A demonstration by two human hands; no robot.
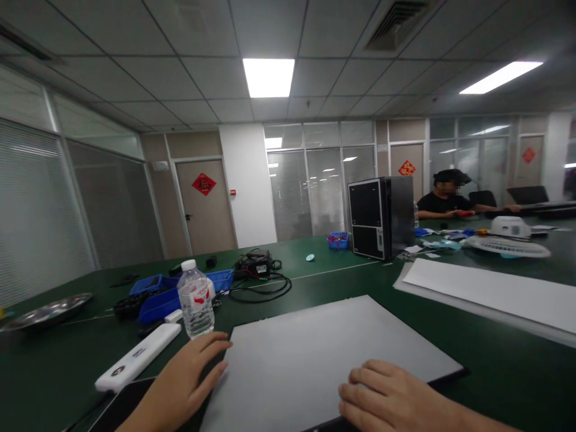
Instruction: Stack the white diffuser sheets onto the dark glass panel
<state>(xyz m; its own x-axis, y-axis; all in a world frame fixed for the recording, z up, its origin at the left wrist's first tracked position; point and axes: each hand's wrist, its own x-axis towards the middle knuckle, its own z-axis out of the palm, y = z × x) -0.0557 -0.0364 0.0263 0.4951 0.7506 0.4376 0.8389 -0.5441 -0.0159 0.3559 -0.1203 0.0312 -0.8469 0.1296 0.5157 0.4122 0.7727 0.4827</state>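
A flat grey-white board [315,348] lies on the green table [495,366] right in front of me. My left hand [184,384] rests at the board's left edge, fingers stretched out flat, holding nothing. My right hand [391,399] lies on the board's near right part, fingers loosely curled and pressed on its surface. Just beyond the left hand stands a clear water bottle [195,300] with a white cap. A white bar-shaped device [137,357] lies to the left of that hand.
Blue trays [166,294], black cables with a charger [258,273] and a metal dish [47,311] sit at the left. A black computer case [380,217] stands mid-table, with white sheets [490,291] to its right. A seated person [445,195] works at the far right.
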